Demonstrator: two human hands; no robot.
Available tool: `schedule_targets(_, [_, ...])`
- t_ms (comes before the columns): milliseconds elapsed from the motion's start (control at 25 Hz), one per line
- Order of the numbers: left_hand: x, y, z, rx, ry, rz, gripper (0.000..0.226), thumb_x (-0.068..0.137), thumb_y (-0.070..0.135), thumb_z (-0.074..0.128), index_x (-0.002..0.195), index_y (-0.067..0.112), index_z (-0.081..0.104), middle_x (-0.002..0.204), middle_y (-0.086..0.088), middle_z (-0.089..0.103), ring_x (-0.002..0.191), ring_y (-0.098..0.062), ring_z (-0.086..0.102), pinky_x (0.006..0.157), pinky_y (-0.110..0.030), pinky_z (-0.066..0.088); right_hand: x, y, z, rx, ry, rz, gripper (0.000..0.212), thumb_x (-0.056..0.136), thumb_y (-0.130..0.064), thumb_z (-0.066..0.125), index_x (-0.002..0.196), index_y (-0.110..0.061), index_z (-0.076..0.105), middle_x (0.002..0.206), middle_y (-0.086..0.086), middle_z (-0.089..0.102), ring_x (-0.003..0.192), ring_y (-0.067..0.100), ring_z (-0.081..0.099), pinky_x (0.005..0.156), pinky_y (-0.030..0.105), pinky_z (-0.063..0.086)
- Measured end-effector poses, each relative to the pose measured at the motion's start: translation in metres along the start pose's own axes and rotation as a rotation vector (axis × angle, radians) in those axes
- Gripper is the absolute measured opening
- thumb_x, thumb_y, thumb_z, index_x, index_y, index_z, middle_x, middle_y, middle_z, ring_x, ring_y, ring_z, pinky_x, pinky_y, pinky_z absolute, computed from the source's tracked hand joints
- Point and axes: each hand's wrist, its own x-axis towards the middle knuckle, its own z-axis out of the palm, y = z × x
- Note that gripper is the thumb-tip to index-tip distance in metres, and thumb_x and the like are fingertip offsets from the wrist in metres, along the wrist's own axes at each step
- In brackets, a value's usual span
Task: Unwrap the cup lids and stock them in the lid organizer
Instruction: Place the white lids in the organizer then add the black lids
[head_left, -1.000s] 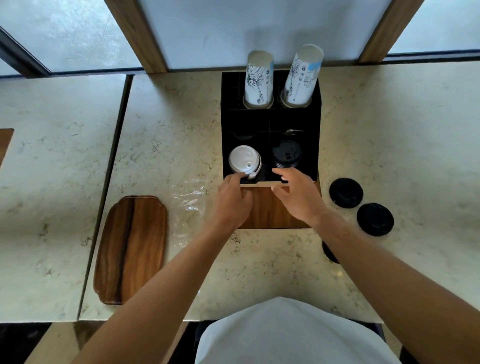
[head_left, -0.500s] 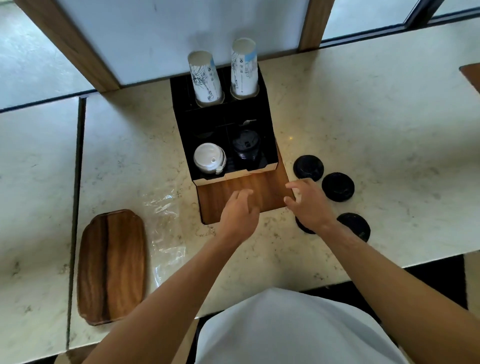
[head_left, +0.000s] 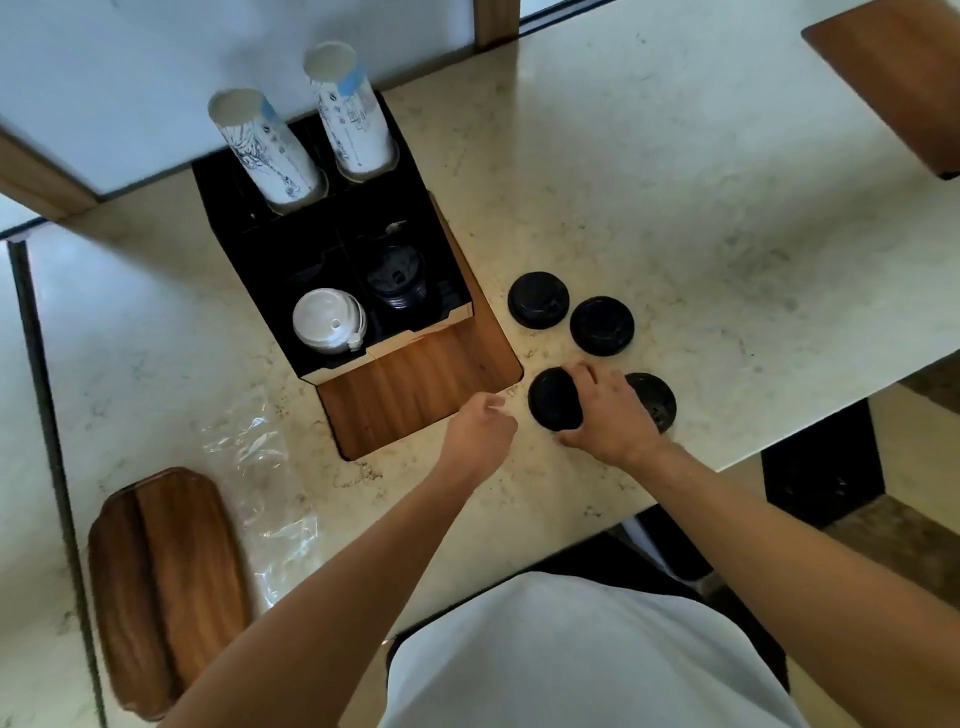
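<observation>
Only the head view here, looking down on my cream marble tabletop (head_left: 675, 182). Four flat round black plastic cup lids lie loose to the right of the black lid organizer with the wood-grain front (head_left: 415, 384), all flat, tops up. The far pair (head_left: 537, 300) (head_left: 601, 326) sit touching each other. My right hand (head_left: 605, 410) has its grip curled over the near-left lid (head_left: 553, 397), fingers on its top edge; the fourth lid (head_left: 655, 397) pokes out just behind that hand. My left hand (head_left: 480, 428) hovers just off the organizer's front corner, fingers loosely curled, holding nothing.

In the organizer: a stack of white lids (head_left: 328, 321) in the front-left compartment, a stack of black lids (head_left: 397, 278) front-right, two tall sleeves of white printed paper cups (head_left: 270, 150) (head_left: 350, 117) standing up at the back, leaning left. Crumpled clear plastic wrap (head_left: 254, 467) lies left of it, beside a dark wooden tray (head_left: 166, 587).
</observation>
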Motion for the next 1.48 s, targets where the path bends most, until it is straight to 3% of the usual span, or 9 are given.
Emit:
schedule_targets(160, [0.003, 0.002, 0.004, -0.126, 0.053, -0.113, 0.03, 0.094, 0.023, 0.06, 0.123, 0.025, 0.062, 0.103, 0.013, 0.061, 0.092, -0.006, 0.059, 0.065, -0.021, 0.047, 0.006, -0.003, 0.007, -0.049, 0.028, -0.014, 0.095, 0.075, -0.043, 0.082, 0.152, -0.019, 0.031, 0.15, 0.008, 0.043, 0.133, 0.031, 0.041, 0.114, 0.043, 0.039])
schedule_targets(400, [0.0, 0.001, 0.007, -0.438, -0.007, -0.164, 0.045, 0.088, 0.029, 0.072, 0.127, 0.012, 0.058, 0.109, -0.009, 0.069, 0.1, -0.027, 0.071, 0.092, -0.045, 0.06, -0.006, -0.015, 0.007, 0.21, 0.135, -0.04, 0.101, 0.074, -0.05, 0.08, 0.154, -0.017, 0.027, 0.147, 0.008, 0.044, 0.135, 0.028, 0.04, 0.114, 0.044, 0.038])
schedule_targets(560, [-0.007, 0.003, 0.011, -0.655, -0.094, -0.14, 0.013, 0.096, 0.012, 0.066, 0.109, 0.012, 0.069, 0.098, -0.01, 0.078, 0.091, -0.025, 0.077, 0.073, -0.031, 0.063, -0.021, -0.023, 0.014, 0.268, 0.171, -0.069, 0.102, 0.073, -0.056, 0.077, 0.154, -0.019, 0.027, 0.14, 0.006, 0.045, 0.127, 0.025, 0.044, 0.11, 0.04, 0.038])
schedule_targets(640, [-0.01, 0.002, 0.01, -0.742, -0.135, -0.133, 0.015, 0.096, 0.001, 0.062, 0.102, 0.009, 0.073, 0.089, -0.006, 0.08, 0.088, -0.023, 0.077, 0.066, -0.026, 0.061, -0.027, -0.023, 0.019, 0.294, 0.173, -0.083, 0.101, 0.073, -0.055, 0.077, 0.153, -0.019, 0.028, 0.139, 0.005, 0.045, 0.125, 0.024, 0.044, 0.109, 0.038, 0.04])
schedule_targets(800, [-0.013, -0.001, 0.007, -0.749, -0.147, -0.146, 0.014, 0.093, -0.004, 0.064, 0.104, 0.002, 0.071, 0.09, -0.01, 0.08, 0.089, -0.026, 0.077, 0.067, -0.029, 0.061, -0.033, -0.007, 0.02, 0.349, 0.141, -0.114, 0.103, 0.072, -0.054, 0.081, 0.154, -0.021, 0.028, 0.141, 0.003, 0.04, 0.13, 0.022, 0.037, 0.113, 0.038, 0.037])
schedule_targets(960, [-0.011, -0.009, 0.007, -0.723, -0.114, -0.185, 0.016, 0.091, -0.005, 0.066, 0.107, -0.003, 0.068, 0.11, -0.021, 0.075, 0.1, -0.032, 0.075, 0.081, -0.04, 0.063, -0.031, 0.035, 0.012, 0.272, 0.071, -0.064, 0.102, 0.071, -0.048, 0.085, 0.153, -0.022, 0.031, 0.15, 0.002, 0.029, 0.14, 0.024, 0.023, 0.118, 0.043, 0.03])
schedule_targets(1200, [-0.008, -0.017, 0.007, -0.742, -0.101, -0.26, 0.022, 0.091, -0.004, 0.068, 0.112, 0.001, 0.068, 0.113, -0.016, 0.073, 0.105, -0.032, 0.071, 0.087, -0.046, 0.062, -0.03, 0.07, 0.017, 0.265, 0.306, 0.009, 0.077, 0.075, -0.023, 0.082, 0.143, -0.015, 0.047, 0.139, 0.004, 0.041, 0.129, 0.027, 0.036, 0.104, 0.03, 0.035])
schedule_targets(1320, [-0.008, -0.017, 0.005, -0.773, -0.113, -0.27, 0.021, 0.091, -0.003, 0.067, 0.111, 0.003, 0.068, 0.109, -0.014, 0.073, 0.101, -0.03, 0.073, 0.08, -0.042, 0.064, -0.028, 0.079, 0.015, 0.24, 0.381, 0.056, 0.073, 0.073, -0.016, 0.078, 0.14, -0.016, 0.05, 0.138, 0.006, 0.042, 0.127, 0.029, 0.037, 0.107, 0.041, 0.042])
schedule_targets(1480, [-0.008, -0.014, 0.0, -0.804, -0.118, -0.28, 0.018, 0.092, -0.001, 0.066, 0.108, 0.007, 0.067, 0.11, -0.013, 0.071, 0.1, -0.031, 0.072, 0.073, -0.039, 0.064, -0.025, 0.095, 0.016, 0.054, 0.266, 0.181, 0.079, 0.073, -0.016, 0.074, 0.145, -0.016, 0.042, 0.152, 0.016, 0.031, 0.142, 0.04, 0.025, 0.119, 0.052, 0.027])
